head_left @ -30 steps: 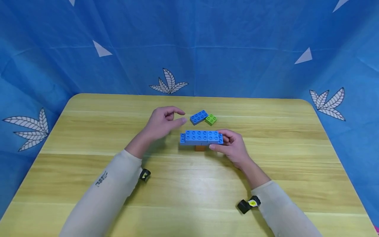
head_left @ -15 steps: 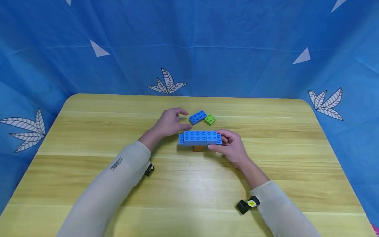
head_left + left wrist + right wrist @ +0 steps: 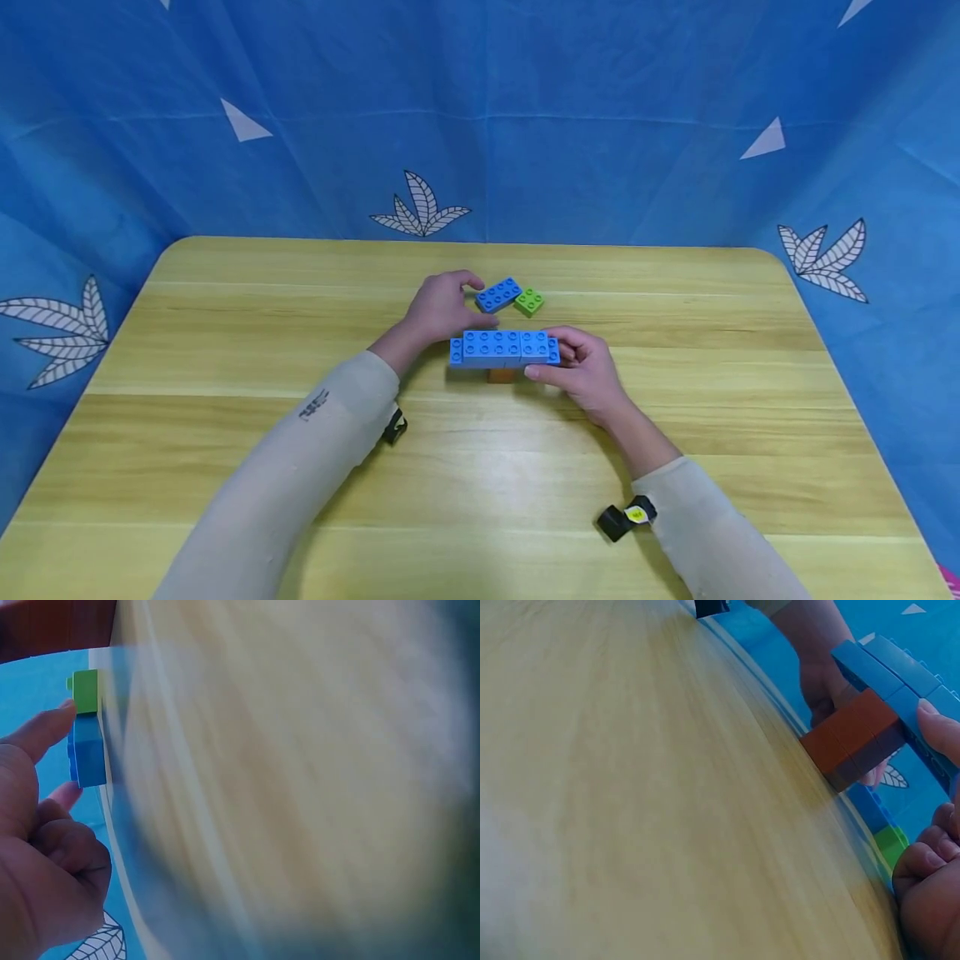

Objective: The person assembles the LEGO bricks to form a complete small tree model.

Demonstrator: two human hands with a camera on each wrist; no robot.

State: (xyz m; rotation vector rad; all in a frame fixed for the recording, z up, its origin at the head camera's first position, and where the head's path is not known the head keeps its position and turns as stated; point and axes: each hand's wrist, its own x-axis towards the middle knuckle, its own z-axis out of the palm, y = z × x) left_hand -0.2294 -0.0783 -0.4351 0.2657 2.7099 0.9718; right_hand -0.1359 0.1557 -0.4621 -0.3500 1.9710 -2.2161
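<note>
A structure of toy building bricks stands mid-table, with a long blue top (image 3: 491,346) on a narrow orange-brown base (image 3: 501,377). The right wrist view shows the base as stacked bricks (image 3: 851,739). My right hand (image 3: 588,375) holds the right end of the blue top between thumb and fingers. Behind the structure lies a loose blue brick (image 3: 498,295), touching a small green brick (image 3: 529,302). My left hand (image 3: 441,307) is at the blue brick's left, thumb and index finger spread on either side of it. Whether they touch it, I cannot tell.
The wooden table (image 3: 480,500) reaches back to a blue curtain (image 3: 480,125) printed with leaves and white triangles. A black wrist strap piece (image 3: 617,523) hangs at my right sleeve, another (image 3: 394,426) at my left.
My left hand has moved right, from beside the loose blue brick to around its left end. My right hand keeps its hold on the structure, which stays in place.
</note>
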